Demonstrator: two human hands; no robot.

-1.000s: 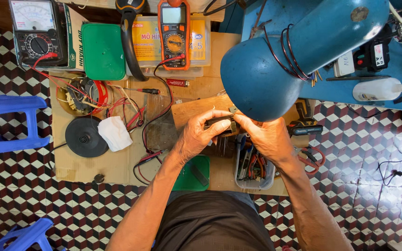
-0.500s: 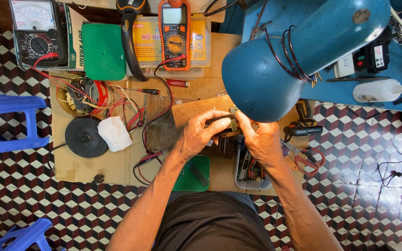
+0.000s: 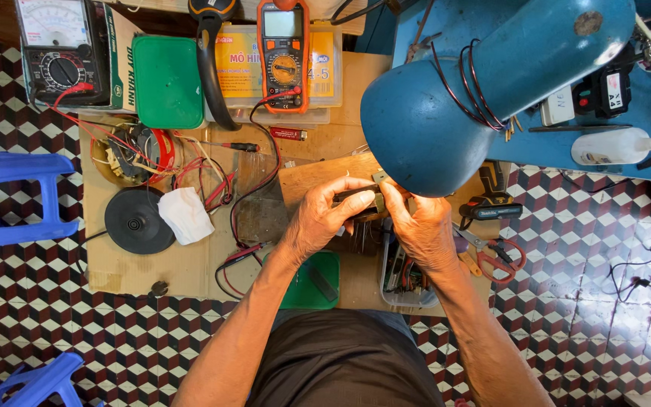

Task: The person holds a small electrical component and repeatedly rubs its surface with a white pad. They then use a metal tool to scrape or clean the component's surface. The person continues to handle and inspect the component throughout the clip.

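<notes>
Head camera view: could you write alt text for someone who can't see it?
Seen from above, a person's left hand and right hand together grip a small dark part over a wooden board, beside a large blue metal housing. Around them on cardboard lie an orange multimeter, red wires, a black disc and a green lid.

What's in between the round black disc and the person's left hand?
In the head view, a crumpled white cloth and red and black wires lie between the black disc and the left hand.

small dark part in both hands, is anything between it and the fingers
Nothing visible does. The left hand and right hand both already pinch the small dark part; the blue lamp shade hangs just above, not between.
</notes>
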